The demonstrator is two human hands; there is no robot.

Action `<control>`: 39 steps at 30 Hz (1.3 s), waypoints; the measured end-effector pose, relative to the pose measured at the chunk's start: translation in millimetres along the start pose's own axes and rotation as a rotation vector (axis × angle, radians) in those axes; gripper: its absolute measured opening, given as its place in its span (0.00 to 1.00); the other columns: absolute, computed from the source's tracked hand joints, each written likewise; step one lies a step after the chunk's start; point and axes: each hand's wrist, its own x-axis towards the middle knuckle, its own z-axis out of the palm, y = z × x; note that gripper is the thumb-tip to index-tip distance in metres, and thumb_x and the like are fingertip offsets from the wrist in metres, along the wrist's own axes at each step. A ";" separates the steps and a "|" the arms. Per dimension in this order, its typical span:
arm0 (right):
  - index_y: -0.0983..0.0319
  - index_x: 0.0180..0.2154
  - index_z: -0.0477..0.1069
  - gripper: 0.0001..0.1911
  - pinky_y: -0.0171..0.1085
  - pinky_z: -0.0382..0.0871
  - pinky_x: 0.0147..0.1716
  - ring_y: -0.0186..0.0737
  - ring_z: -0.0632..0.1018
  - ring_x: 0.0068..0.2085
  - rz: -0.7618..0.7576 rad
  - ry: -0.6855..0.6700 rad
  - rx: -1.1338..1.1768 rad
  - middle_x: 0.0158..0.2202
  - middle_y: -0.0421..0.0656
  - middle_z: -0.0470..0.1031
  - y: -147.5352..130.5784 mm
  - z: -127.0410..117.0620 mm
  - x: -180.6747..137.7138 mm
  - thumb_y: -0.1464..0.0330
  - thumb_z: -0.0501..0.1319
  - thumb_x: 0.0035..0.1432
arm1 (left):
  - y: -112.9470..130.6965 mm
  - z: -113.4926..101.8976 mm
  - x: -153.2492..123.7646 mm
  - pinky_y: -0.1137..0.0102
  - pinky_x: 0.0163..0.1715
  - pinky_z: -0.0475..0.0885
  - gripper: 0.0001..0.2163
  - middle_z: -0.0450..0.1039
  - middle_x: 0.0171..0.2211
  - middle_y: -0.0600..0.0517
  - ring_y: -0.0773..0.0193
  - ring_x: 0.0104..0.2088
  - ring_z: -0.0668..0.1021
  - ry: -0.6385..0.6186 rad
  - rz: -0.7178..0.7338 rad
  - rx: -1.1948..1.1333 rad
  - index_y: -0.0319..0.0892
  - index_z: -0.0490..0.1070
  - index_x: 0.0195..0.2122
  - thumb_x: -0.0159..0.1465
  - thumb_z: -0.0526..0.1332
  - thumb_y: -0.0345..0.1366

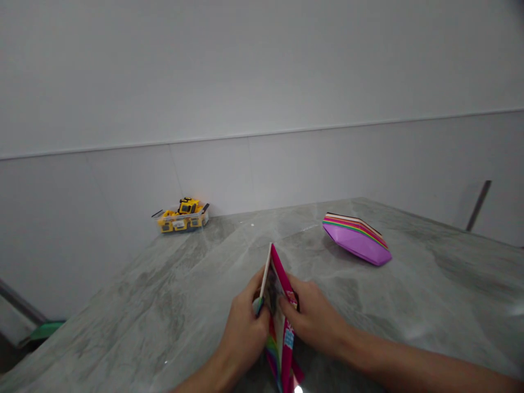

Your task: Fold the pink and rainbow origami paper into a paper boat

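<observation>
A flat pink packet with rainbow colours and white-blue print (287,337) stands upright on edge between my hands, its two sides parted in a narrow V. My left hand (245,319) grips the white-edged left side, thumb toward the gap. Around the pink right side my right hand (313,311) is closed, with its thumb reaching into the opening. Inside, the packet looks dark, and I cannot make out any contents. Beyond my right hand lies a stack of coloured sheets (356,243), purple on the outside with several bright layers showing at its edge.
A clear plastic tub (186,222) holding yellow and black toy vehicle parts sits at the table's back left, near the white wall (262,169). The grey marbled table (172,305) spreads all around. Something green (47,330) shows below its left edge.
</observation>
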 end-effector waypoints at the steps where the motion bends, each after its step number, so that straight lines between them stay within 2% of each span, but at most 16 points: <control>1: 0.62 0.39 0.71 0.14 0.34 0.64 0.28 0.36 0.73 0.27 0.007 0.007 0.006 0.28 0.40 0.75 0.5 -0.2 0.0 0.78 0.52 0.53 | 0.2 -0.6 -0.3 0.62 0.60 0.59 0.30 0.71 0.56 0.52 0.57 0.57 0.70 0.009 -0.010 -0.002 0.45 0.65 0.59 0.54 0.52 0.19; 6: 0.62 0.34 0.74 0.18 0.34 0.65 0.29 0.38 0.75 0.29 0.053 0.010 0.109 0.28 0.40 0.76 7.4 -3.3 3.4 0.81 0.50 0.47 | -1.2 -11.9 0.1 0.58 0.56 0.64 0.28 0.75 0.51 0.51 0.53 0.54 0.72 -0.035 -0.113 -0.098 0.43 0.70 0.54 0.53 0.51 0.20; 10: 0.62 0.34 0.76 0.19 0.33 0.65 0.25 0.38 0.75 0.27 0.048 -0.068 0.122 0.26 0.40 0.77 11.0 -6.2 5.7 0.80 0.49 0.49 | -4.2 -22.4 1.5 0.61 0.49 0.70 0.29 0.76 0.47 0.50 0.54 0.49 0.75 -0.090 -0.200 -0.234 0.42 0.71 0.51 0.49 0.52 0.19; 13: 0.61 0.43 0.74 0.19 0.39 0.69 0.35 0.43 0.77 0.35 -0.066 0.018 -0.041 0.34 0.44 0.78 11.0 -5.3 3.5 0.78 0.54 0.51 | -7.5 -23.2 -0.4 0.64 0.43 0.72 0.26 0.76 0.44 0.49 0.56 0.43 0.77 -0.106 -0.206 -0.164 0.42 0.72 0.47 0.48 0.52 0.19; 15: 0.60 0.53 0.67 0.23 0.44 0.69 0.42 0.46 0.76 0.42 -0.141 0.120 -0.103 0.42 0.48 0.77 10.8 -4.4 1.5 0.74 0.58 0.53 | -8.8 -21.7 -2.4 0.65 0.42 0.71 0.23 0.75 0.41 0.50 0.57 0.41 0.76 -0.086 -0.170 -0.093 0.42 0.72 0.45 0.49 0.52 0.19; 16: 0.60 0.54 0.65 0.24 0.45 0.68 0.43 0.46 0.76 0.43 -0.171 0.161 -0.114 0.44 0.49 0.76 10.6 -4.3 0.7 0.72 0.59 0.55 | -8.7 -21.2 -3.1 0.65 0.42 0.70 0.23 0.75 0.39 0.51 0.58 0.40 0.75 -0.083 -0.158 -0.082 0.42 0.71 0.44 0.49 0.53 0.19; 18: 0.60 0.48 0.69 0.15 0.41 0.69 0.39 0.43 0.76 0.38 -0.214 0.192 -0.136 0.40 0.47 0.76 9.6 -5.5 -0.4 0.70 0.58 0.58 | -6.5 -21.1 -3.5 0.67 0.40 0.70 0.23 0.73 0.37 0.52 0.59 0.39 0.75 -0.122 -0.170 -0.143 0.42 0.71 0.44 0.48 0.55 0.19; 20: 0.61 0.37 0.70 0.06 0.37 0.67 0.32 0.38 0.74 0.31 -0.229 0.184 -0.174 0.31 0.43 0.75 7.1 -8.4 -0.8 0.71 0.55 0.59 | -2.2 -21.8 -2.8 0.69 0.36 0.69 0.20 0.73 0.35 0.52 0.60 0.36 0.75 -0.210 -0.229 -0.331 0.41 0.70 0.42 0.47 0.60 0.22; 21: 0.61 0.33 0.69 0.05 0.35 0.64 0.29 0.36 0.72 0.28 -0.230 0.175 -0.187 0.28 0.42 0.74 5.3 -10.3 -0.8 0.73 0.55 0.59 | 0.0 -21.9 -2.2 0.70 0.35 0.69 0.17 0.73 0.34 0.52 0.60 0.35 0.75 -0.243 -0.263 -0.445 0.40 0.71 0.40 0.47 0.64 0.25; 23: 0.61 0.34 0.68 0.05 0.34 0.62 0.28 0.35 0.71 0.27 -0.235 0.152 -0.165 0.27 0.40 0.73 1.3 -14.2 -0.3 0.75 0.55 0.56 | 3.3 -20.8 -0.9 0.69 0.34 0.69 0.11 0.72 0.30 0.51 0.61 0.32 0.75 -0.252 -0.342 -0.643 0.39 0.72 0.35 0.52 0.67 0.37; 25: 0.61 0.37 0.69 0.09 0.33 0.62 0.29 0.34 0.70 0.27 -0.253 0.100 -0.083 0.28 0.39 0.73 -1.9 -17.4 0.4 0.76 0.56 0.54 | 3.9 -18.2 0.2 0.70 0.31 0.69 0.13 0.70 0.24 0.52 0.64 0.27 0.74 -0.203 -0.424 -0.742 0.38 0.72 0.29 0.57 0.64 0.45; 29: 0.60 0.35 0.69 0.08 0.33 0.64 0.31 0.34 0.69 0.29 -0.295 -0.005 0.068 0.29 0.38 0.72 -3.7 -21.7 2.0 0.76 0.56 0.55 | 0.4 -15.4 1.3 0.73 0.26 0.66 0.14 0.67 0.18 0.55 0.69 0.19 0.69 -0.125 -0.500 -0.767 0.38 0.70 0.24 0.55 0.67 0.44; 32: 0.60 0.33 0.69 0.06 0.34 0.64 0.33 0.35 0.68 0.30 -0.337 -0.056 0.119 0.29 0.38 0.68 -5.5 -26.4 2.3 0.76 0.57 0.55 | 0.0 -17.2 0.1 0.74 0.24 0.64 0.15 0.68 0.18 0.55 0.70 0.19 0.70 -0.131 -0.511 -0.766 0.37 0.71 0.23 0.54 0.68 0.45; 35: 0.61 0.33 0.71 0.06 0.36 0.66 0.38 0.38 0.70 0.36 -0.393 -0.147 0.216 0.35 0.42 0.67 -11.0 -32.7 2.1 0.75 0.56 0.56 | 2.8 -17.9 -2.3 0.75 0.22 0.63 0.15 0.71 0.19 0.53 0.69 0.19 0.71 -0.157 -0.551 -0.705 0.36 0.73 0.26 0.54 0.68 0.46; 37: 0.62 0.32 0.73 0.06 0.38 0.66 0.41 0.39 0.70 0.41 -0.377 -0.185 0.308 0.40 0.44 0.66 -13.5 -34.8 2.2 0.72 0.57 0.58 | 5.1 -16.4 -3.3 0.75 0.22 0.63 0.15 0.72 0.20 0.52 0.69 0.20 0.72 -0.171 -0.571 -0.694 0.35 0.74 0.26 0.54 0.68 0.45; 39: 0.63 0.31 0.73 0.06 0.37 0.67 0.40 0.38 0.71 0.40 -0.285 -0.218 0.468 0.40 0.44 0.66 -12.2 -33.3 3.0 0.68 0.60 0.57 | 6.3 -14.2 -3.1 0.75 0.24 0.65 0.15 0.72 0.20 0.51 0.69 0.20 0.72 -0.199 -0.573 -0.708 0.35 0.73 0.25 0.56 0.66 0.44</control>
